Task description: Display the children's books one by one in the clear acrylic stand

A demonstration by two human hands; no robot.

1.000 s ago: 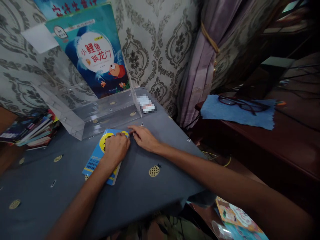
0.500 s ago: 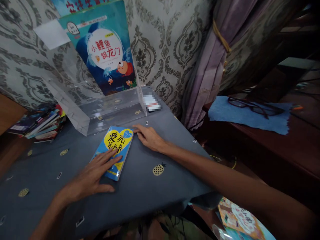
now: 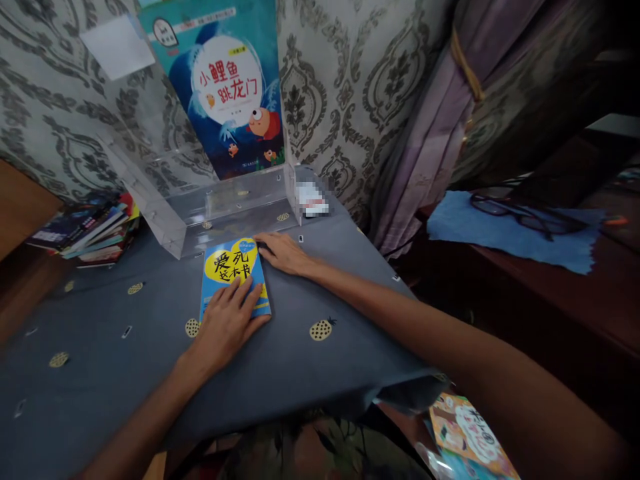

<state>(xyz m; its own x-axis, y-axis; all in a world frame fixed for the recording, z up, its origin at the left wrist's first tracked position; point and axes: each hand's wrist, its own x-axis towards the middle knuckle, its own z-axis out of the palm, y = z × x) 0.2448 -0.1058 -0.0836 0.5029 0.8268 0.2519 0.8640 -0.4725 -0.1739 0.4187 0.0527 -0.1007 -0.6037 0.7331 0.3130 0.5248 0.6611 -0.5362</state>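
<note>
A small blue book [image 3: 213, 267] with a yellow heart and black characters on its cover lies closed on the grey tablecloth. My left hand [image 3: 230, 317] rests palm down over the lower part of the cover, fingers stretched and the thumb near the bottom edge. At the top right corner, the fingertips of my right hand [image 3: 283, 253] touch the book; its fingers are extended, not wrapped around anything. Just behind stands a clear acrylic book stand [image 3: 167, 230], and a teal picture book [image 3: 225, 80] with orange fish leans upright in it.
A pile of books [image 3: 100, 230] sits at the table's left back. Beside the stand is a blurred white item [image 3: 313, 199]. To the right, glasses [image 3: 530, 217] lie on a blue cloth [image 3: 460, 220]. Below the table edge is an orange book [image 3: 470, 430]. A purple curtain [image 3: 425, 147] hangs behind.
The blue book has turned from a slant to nearly straight toward the stand. My left hand has moved right and up with it; my right hand stays at its upper right corner.
</note>
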